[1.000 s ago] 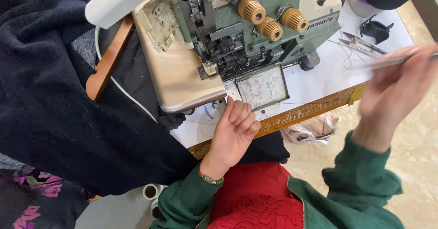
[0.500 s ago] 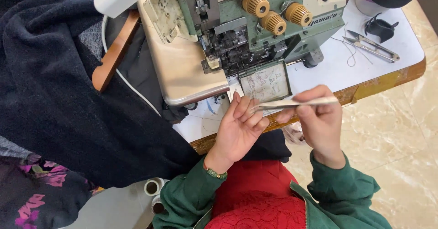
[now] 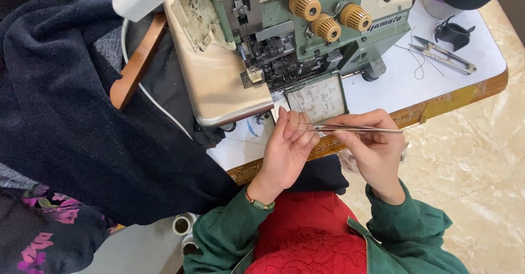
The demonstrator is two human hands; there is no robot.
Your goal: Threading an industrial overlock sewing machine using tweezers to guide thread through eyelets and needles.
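My right hand (image 3: 372, 145) grips a pair of thin metal tweezers (image 3: 350, 128), held level with the tips pointing left. Those tips meet the fingertips of my left hand (image 3: 284, 151), whose fingers are loosely together and raised at the table's front edge. Whether a thread is pinched in the left fingers is too small to tell. Both hands hover just in front of a green and cream overlock sewing machine (image 3: 295, 44), close to its open front cover with a threading diagram (image 3: 317, 98).
Dark fabric (image 3: 65, 121) is heaped over the left side of the white table (image 3: 383, 88). Thread snips (image 3: 444, 56) and a black clip (image 3: 451, 33) lie at the back right. Thread cones (image 3: 183, 225) stand on the floor by my knees. A tiled floor lies at right.
My right hand came from the far right with the tweezers and brought them across to my left hand. The left hand lifted slightly off the table edge to meet the tips.
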